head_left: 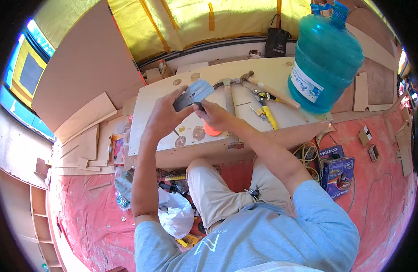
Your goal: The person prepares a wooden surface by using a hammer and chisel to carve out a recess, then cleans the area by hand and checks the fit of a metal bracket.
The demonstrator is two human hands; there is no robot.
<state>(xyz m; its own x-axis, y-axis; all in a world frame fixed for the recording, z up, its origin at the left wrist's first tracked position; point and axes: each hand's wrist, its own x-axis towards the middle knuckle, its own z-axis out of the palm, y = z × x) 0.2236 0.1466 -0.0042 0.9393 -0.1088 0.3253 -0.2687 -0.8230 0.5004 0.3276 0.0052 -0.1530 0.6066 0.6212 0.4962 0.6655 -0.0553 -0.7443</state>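
My left hand grips the side of a flat grey slotted piece, apparently metal, held tilted above the pale worktop. My right hand holds its lower right part, fingers curled round it. Just right of my hands, two hammers with wooden handles lie beside yellow-handled tools, perhaps pliers or snips. An orange round object sits on the worktop below my right hand, partly hidden by it.
A large blue water jug stands at the worktop's right end, near a black bag. Board offcuts lie left. A white plastic bag, coiled cord and blue boxes are on the floor around my legs.
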